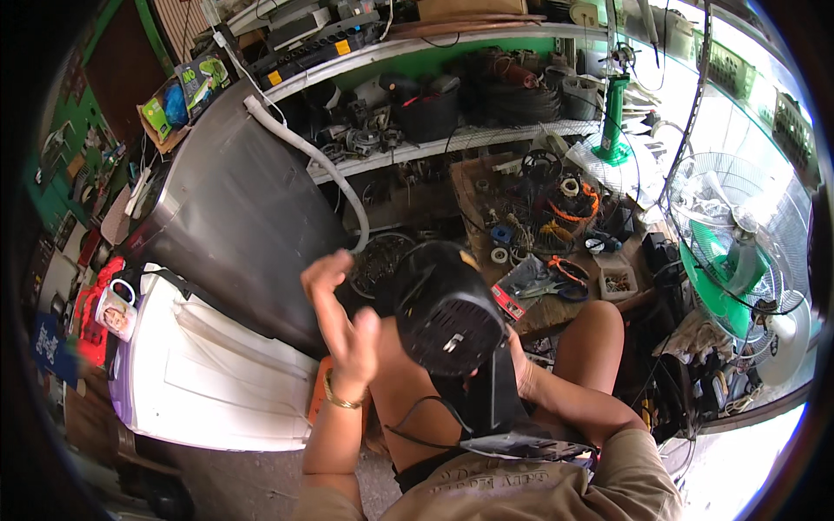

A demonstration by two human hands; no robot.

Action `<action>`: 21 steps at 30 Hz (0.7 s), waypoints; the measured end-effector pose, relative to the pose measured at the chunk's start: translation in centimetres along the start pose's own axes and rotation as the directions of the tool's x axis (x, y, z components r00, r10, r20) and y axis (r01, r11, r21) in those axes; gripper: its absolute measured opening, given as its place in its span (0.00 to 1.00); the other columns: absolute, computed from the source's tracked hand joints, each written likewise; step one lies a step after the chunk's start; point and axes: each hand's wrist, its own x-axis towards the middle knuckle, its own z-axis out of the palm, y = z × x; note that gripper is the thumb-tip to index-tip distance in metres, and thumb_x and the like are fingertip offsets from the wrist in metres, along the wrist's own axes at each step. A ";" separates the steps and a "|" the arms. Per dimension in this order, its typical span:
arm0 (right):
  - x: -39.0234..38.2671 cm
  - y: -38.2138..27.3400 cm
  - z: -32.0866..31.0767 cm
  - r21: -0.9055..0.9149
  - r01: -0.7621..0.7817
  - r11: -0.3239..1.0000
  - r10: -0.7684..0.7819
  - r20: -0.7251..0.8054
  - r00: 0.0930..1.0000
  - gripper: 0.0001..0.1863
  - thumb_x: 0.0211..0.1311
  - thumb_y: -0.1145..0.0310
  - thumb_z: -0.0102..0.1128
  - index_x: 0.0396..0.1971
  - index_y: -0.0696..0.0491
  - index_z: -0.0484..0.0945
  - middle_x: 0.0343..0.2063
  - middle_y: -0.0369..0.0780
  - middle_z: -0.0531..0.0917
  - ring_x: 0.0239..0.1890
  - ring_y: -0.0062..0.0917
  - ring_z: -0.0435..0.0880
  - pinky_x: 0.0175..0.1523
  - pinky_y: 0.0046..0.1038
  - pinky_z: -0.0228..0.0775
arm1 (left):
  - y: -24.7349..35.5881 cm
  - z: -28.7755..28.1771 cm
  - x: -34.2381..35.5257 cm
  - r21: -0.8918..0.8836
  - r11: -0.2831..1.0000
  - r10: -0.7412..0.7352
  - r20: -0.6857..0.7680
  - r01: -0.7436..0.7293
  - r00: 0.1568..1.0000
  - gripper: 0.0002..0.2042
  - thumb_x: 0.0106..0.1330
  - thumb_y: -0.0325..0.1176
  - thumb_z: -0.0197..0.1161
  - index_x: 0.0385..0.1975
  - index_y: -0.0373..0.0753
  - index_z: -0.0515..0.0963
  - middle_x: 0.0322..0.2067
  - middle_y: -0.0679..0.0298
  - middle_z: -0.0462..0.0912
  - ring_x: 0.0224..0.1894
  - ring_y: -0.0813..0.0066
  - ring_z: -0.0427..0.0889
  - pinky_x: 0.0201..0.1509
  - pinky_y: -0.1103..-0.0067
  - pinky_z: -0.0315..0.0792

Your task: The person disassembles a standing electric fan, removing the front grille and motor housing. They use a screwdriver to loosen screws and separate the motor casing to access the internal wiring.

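A black electric fan body (447, 304) without blades or cage leans upright between my knees, its rounded, slotted motor housing uppermost. Below the housing runs a black neck (491, 382) toward a base near my lap, and a thin black cord (426, 404) loops out to the left. My right hand (519, 360) grips the far right side of the housing, with most of its fingers hidden behind it. My left hand (337, 317) is raised just left of the housing, apart from it, fingers stretched out and holding nothing. A bracelet (341, 395) circles the left wrist.
Ahead stands a low wooden table (543, 326) with pliers (539, 286), a parts box (617, 278) and loose parts. A grey metal cabinet (252, 200) and white panel (226, 373) flank my left. Caged fan (738, 252) at right; loaded shelves (417, 148) behind.
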 end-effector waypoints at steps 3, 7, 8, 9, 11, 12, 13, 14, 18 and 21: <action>-0.1 2.4 -0.4 0.100 -0.136 0.986 0.133 0.040 0.990 0.35 0.57 0.43 0.48 0.54 0.55 0.74 0.41 0.54 0.82 0.39 0.46 0.82 0.52 0.52 0.73 | -5.9 -0.4 -3.2 -0.391 0.671 -0.577 0.257 0.630 0.775 0.30 0.72 0.46 0.53 0.68 0.34 0.60 0.64 0.55 0.66 0.66 0.67 0.64 0.70 0.70 0.56; 0.3 2.4 -2.0 0.103 -0.203 0.974 0.198 0.056 0.979 0.34 0.59 0.46 0.48 0.59 0.56 0.71 0.45 0.56 0.81 0.42 0.50 0.83 0.53 0.56 0.73 | -5.6 0.0 -4.2 -0.466 0.465 -0.637 0.415 0.753 0.650 0.24 0.73 0.44 0.53 0.58 0.30 0.72 0.53 0.59 0.79 0.55 0.74 0.77 0.62 0.79 0.67; 0.1 2.3 -2.0 0.065 -0.205 0.977 0.204 0.021 0.979 0.34 0.59 0.46 0.48 0.59 0.56 0.71 0.46 0.56 0.81 0.43 0.50 0.83 0.53 0.56 0.72 | -5.2 -0.1 -4.1 -0.462 0.488 -0.629 0.402 0.741 0.665 0.23 0.73 0.43 0.53 0.58 0.29 0.73 0.53 0.59 0.79 0.54 0.74 0.77 0.61 0.79 0.68; 0.0 2.1 -1.6 0.021 -0.211 0.977 0.211 -0.018 0.977 0.34 0.60 0.47 0.48 0.59 0.56 0.71 0.47 0.56 0.81 0.44 0.51 0.83 0.53 0.56 0.72 | -5.1 -0.1 -4.2 -0.462 0.510 -0.621 0.385 0.725 0.683 0.23 0.72 0.42 0.52 0.57 0.29 0.73 0.53 0.59 0.79 0.54 0.74 0.78 0.60 0.79 0.69; -0.1 2.1 -0.5 -0.133 -0.158 0.978 0.124 -0.234 0.964 0.34 0.58 0.48 0.52 0.58 0.57 0.72 0.47 0.55 0.81 0.45 0.50 0.83 0.54 0.52 0.74 | -5.4 -0.4 -4.7 -0.492 0.501 -0.633 0.353 0.712 0.689 0.22 0.72 0.41 0.51 0.55 0.28 0.75 0.52 0.58 0.80 0.53 0.73 0.78 0.60 0.78 0.70; -0.2 2.2 0.0 -0.199 -0.163 0.966 0.098 -0.302 0.948 0.34 0.57 0.48 0.53 0.57 0.58 0.72 0.47 0.55 0.82 0.45 0.49 0.83 0.54 0.51 0.74 | -5.5 -0.4 -4.9 -0.507 0.492 -0.636 0.345 0.707 0.690 0.22 0.72 0.41 0.50 0.54 0.28 0.75 0.52 0.57 0.80 0.53 0.72 0.78 0.60 0.77 0.70; -0.2 2.3 0.9 -0.263 -0.167 0.950 0.062 -0.364 0.929 0.34 0.56 0.48 0.54 0.57 0.58 0.73 0.46 0.54 0.82 0.45 0.49 0.84 0.54 0.50 0.75 | -6.1 -0.4 -5.5 -0.534 0.501 -0.637 0.305 0.681 0.708 0.22 0.71 0.41 0.49 0.54 0.28 0.75 0.51 0.57 0.80 0.52 0.71 0.79 0.60 0.77 0.71; 0.0 2.7 2.1 -0.251 -0.180 0.951 0.058 -0.426 0.903 0.33 0.54 0.49 0.57 0.54 0.59 0.74 0.44 0.52 0.83 0.43 0.46 0.84 0.53 0.46 0.76 | -7.0 -0.5 -6.5 -0.560 0.509 -0.638 0.265 0.654 0.723 0.22 0.71 0.40 0.48 0.54 0.28 0.75 0.51 0.56 0.80 0.52 0.70 0.79 0.60 0.77 0.71; -0.6 3.7 4.7 -0.364 -0.114 0.924 -0.112 -0.544 0.831 0.23 0.57 0.57 0.59 0.48 0.55 0.73 0.36 0.47 0.82 0.36 0.37 0.85 0.43 0.42 0.80 | -8.0 -0.7 -9.4 -0.685 0.364 -0.698 0.247 0.631 0.672 0.24 0.68 0.44 0.46 0.54 0.30 0.72 0.48 0.52 0.81 0.50 0.64 0.81 0.60 0.72 0.72; -0.9 2.8 4.8 -0.565 -0.114 0.818 -0.240 -0.513 0.824 0.27 0.57 0.60 0.60 0.53 0.56 0.68 0.39 0.47 0.80 0.38 0.34 0.84 0.42 0.41 0.81 | -8.1 0.3 -10.7 -0.703 0.409 -0.689 0.179 0.581 0.702 0.21 0.67 0.42 0.47 0.51 0.34 0.73 0.45 0.54 0.80 0.46 0.66 0.80 0.55 0.72 0.74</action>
